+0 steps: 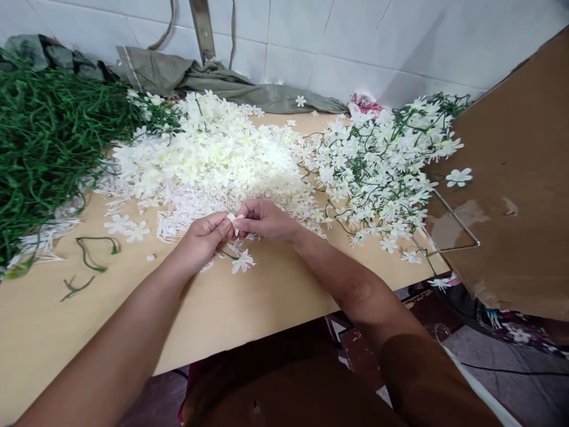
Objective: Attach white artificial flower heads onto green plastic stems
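Note:
Close together over the table's middle, my left hand [205, 237] and my right hand [267, 220] are both closed in a pinch. Between their fingertips is a small white artificial flower [236, 223]. From under my left fingers a green plastic stem [227, 255] comes out, ending in another white flower [243, 261] that hangs just above or rests on the table; I cannot tell which. My left fingers hide the rest of that stem. Right behind my hands spreads a large heap of loose white flowers [208, 154] with thin white stalks.
Green plastic stems [48, 130] are piled at the left, with loose stem pieces [91, 255] nearer me. Assembled flower sprays [373, 172] lie at the right, against a cardboard sheet [511, 196] and a bent metal wire [462, 228]. Grey cloth [267, 98] lines the tiled wall [355, 35].

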`<state>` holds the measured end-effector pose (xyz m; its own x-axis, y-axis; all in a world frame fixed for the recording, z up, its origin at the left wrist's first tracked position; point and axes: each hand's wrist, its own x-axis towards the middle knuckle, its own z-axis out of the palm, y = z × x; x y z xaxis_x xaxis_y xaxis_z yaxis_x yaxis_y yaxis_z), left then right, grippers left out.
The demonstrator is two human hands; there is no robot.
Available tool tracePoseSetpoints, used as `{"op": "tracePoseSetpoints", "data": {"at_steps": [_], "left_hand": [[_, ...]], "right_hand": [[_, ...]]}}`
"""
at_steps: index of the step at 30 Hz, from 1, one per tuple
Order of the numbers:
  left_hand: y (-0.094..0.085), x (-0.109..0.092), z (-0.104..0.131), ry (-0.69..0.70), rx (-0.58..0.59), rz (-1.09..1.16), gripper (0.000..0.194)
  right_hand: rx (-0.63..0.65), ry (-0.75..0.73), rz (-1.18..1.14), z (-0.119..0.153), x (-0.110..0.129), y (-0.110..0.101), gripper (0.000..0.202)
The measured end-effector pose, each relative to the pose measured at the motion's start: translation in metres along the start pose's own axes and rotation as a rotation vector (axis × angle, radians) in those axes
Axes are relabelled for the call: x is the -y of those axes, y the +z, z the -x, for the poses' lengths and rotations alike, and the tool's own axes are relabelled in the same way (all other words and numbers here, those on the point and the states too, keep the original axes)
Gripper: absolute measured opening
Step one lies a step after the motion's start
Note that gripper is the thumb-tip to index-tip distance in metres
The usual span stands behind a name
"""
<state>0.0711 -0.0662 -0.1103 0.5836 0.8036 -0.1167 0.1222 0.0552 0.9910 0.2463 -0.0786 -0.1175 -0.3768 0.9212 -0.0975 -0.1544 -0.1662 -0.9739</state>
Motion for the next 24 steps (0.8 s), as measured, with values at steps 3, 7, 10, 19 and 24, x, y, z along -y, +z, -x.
{"op": "tracePoseSetpoints", "data": {"at_steps": [3,7,10,19,24], "left_hand": [[0.000,0.001,0.003,0.016,-0.012,0.012,0.039],[0.003,0.002,0.006,0.003,-0.009,-0.029,0.037],[0.007,0.001,0.005,-0.005,-0.086,-0.063,0.037],[0.010,-0.013,0.004,0.250,-0.206,-0.370,0.032],[0.006,-0.013,0.006,0.324,-0.320,-0.534,0.024]], "right_hand": [[0.014,0.010,-0.018,0.002,0.001,0.003,0.047],[0.027,0.034,-0.006,0.002,0.001,0.008,0.047],[-0.014,0.059,0.010,-0.001,0.003,0.009,0.046],[-0.292,-0.136,0.720,0.058,0.073,-0.016,0.031],[-0.836,-0.076,1.088,0.170,0.127,-0.077,0.033]]}}
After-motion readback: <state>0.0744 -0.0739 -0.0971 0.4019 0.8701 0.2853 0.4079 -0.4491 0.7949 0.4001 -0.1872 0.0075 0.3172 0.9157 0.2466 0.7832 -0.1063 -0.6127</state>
